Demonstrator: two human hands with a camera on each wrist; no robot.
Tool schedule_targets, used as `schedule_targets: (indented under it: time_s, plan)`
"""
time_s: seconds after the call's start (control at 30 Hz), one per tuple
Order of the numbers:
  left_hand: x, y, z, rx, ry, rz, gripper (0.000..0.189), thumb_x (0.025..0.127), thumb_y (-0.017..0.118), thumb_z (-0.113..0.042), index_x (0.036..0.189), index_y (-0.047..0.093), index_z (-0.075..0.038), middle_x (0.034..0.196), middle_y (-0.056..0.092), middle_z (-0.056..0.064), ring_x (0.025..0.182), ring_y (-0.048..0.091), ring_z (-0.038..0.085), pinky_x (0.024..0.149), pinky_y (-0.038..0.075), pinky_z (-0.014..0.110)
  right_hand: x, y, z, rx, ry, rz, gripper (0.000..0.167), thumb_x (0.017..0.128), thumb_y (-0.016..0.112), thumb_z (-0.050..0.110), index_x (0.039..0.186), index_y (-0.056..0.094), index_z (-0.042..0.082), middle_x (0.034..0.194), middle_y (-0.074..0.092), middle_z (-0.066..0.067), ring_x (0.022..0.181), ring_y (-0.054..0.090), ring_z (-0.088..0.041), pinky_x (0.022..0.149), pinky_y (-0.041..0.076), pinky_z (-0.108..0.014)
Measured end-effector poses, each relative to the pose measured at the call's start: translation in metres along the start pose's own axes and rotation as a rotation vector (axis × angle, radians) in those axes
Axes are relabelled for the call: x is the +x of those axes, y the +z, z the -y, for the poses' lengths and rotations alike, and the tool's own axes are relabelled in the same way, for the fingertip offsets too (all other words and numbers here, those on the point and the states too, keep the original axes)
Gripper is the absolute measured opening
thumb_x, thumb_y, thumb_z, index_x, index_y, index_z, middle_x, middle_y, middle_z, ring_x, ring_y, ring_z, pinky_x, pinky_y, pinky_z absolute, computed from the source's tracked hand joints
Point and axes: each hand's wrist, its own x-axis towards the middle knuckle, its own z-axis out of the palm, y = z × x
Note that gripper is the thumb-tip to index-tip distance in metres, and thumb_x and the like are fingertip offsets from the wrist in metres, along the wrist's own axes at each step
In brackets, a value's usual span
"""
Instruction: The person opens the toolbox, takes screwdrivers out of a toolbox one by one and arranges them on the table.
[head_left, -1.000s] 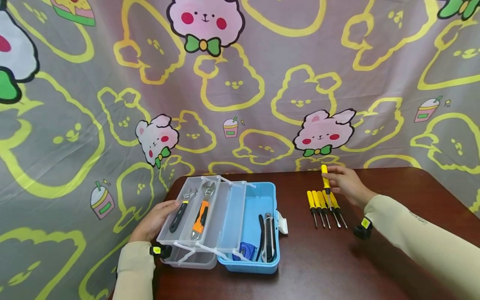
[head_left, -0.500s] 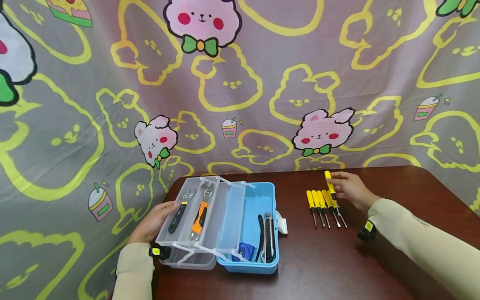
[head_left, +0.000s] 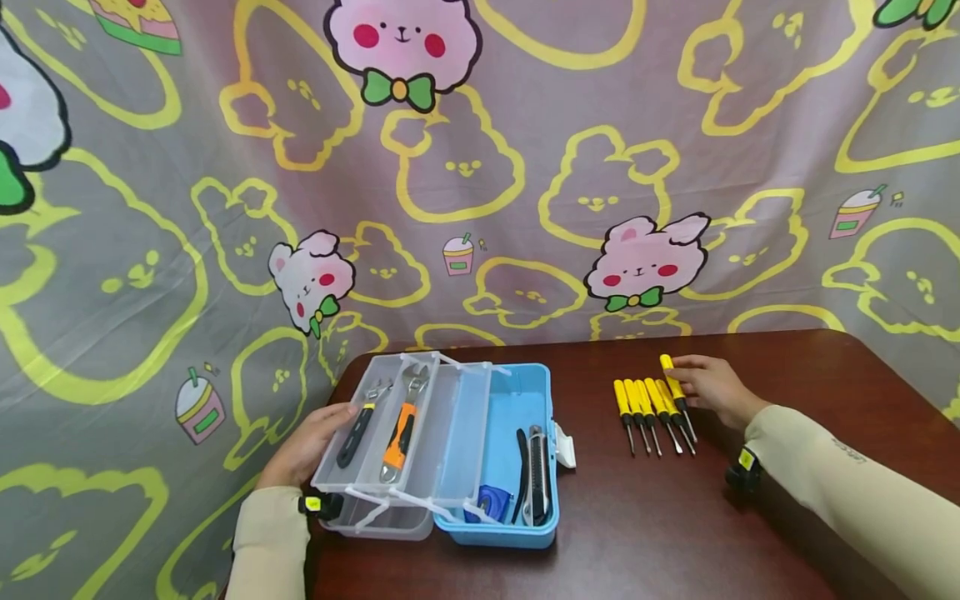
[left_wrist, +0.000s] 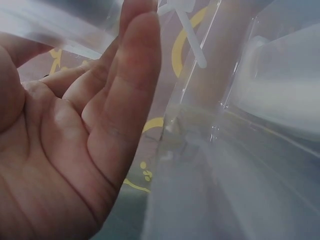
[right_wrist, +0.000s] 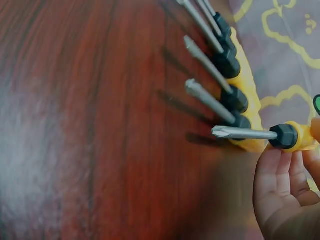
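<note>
My right hand (head_left: 716, 387) pinches the yellow handle of a screwdriver (head_left: 672, 382), its metal shaft slanting down at the right end of a row of yellow-handled screwdrivers (head_left: 633, 404) on the table. The right wrist view shows its cross tip and black collar, with my fingers behind the handle. On the other side, my left hand (head_left: 311, 437) holds the left edge of the clear upper tray (head_left: 431, 450) of a blue toolbox (head_left: 517, 537). From below, the left wrist view has its fingers (left_wrist: 137, 75) reaching up to the tray. A black-handled adjustable wrench (head_left: 356, 433) and an orange-handled one (head_left: 401, 437) lie in the tray.
Inside the toolbox sit a blue tape measure (head_left: 491, 504), a utility knife (head_left: 537, 475) and a thin black item (head_left: 521, 475). A white latch (head_left: 564, 447) sticks out from its right side. The brown table (head_left: 637, 533) backs onto a patterned cloth (head_left: 517, 192).
My right hand has moved right and slightly toward me, lowering the screwdriver to the right end of the row. My left hand stays at the tray edge.
</note>
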Motion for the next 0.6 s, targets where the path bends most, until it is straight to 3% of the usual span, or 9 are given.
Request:
schedule_targets:
  time_s: [0.3, 0.47, 0.6]
  plan:
    - [0.002, 0.002, 0.0, -0.003, 0.015, 0.034, 0.064, 0.101, 0.051, -0.039, 0.143, 0.037, 0.007, 0.109, 0.065, 0.015, 0.091, 0.067, 0.028, 0.077, 0.055, 0.045, 0.004, -0.006, -0.016, -0.073, 0.035, -0.019, 0.056, 0.099, 0.058, 0.027, 0.138, 0.042, -0.009, 0.121, 0.055, -0.021, 0.091, 0.057, -0.025, 0.075, 0.055, -0.037]
    - [-0.001, 0.0, -0.002, 0.006, -0.003, -0.012, 0.066, 0.1, 0.052, -0.04, 0.145, 0.036, 0.006, 0.11, 0.064, 0.015, 0.09, 0.067, 0.027, 0.076, 0.056, 0.044, 0.011, -0.003, -0.016, -0.133, 0.006, -0.027, 0.053, 0.097, 0.059, 0.025, 0.133, 0.046, -0.012, 0.118, 0.055, -0.024, 0.091, 0.058, -0.029, 0.074, 0.056, -0.039]
    - [-0.001, 0.0, -0.001, -0.015, -0.004, 0.002, 0.067, 0.1, 0.053, -0.04, 0.145, 0.035, 0.006, 0.112, 0.064, 0.014, 0.092, 0.067, 0.027, 0.077, 0.056, 0.045, 0.015, -0.005, -0.017, -0.2, -0.008, -0.044, 0.048, 0.096, 0.062, 0.022, 0.127, 0.051, -0.013, 0.111, 0.058, -0.023, 0.087, 0.059, -0.028, 0.073, 0.056, -0.039]
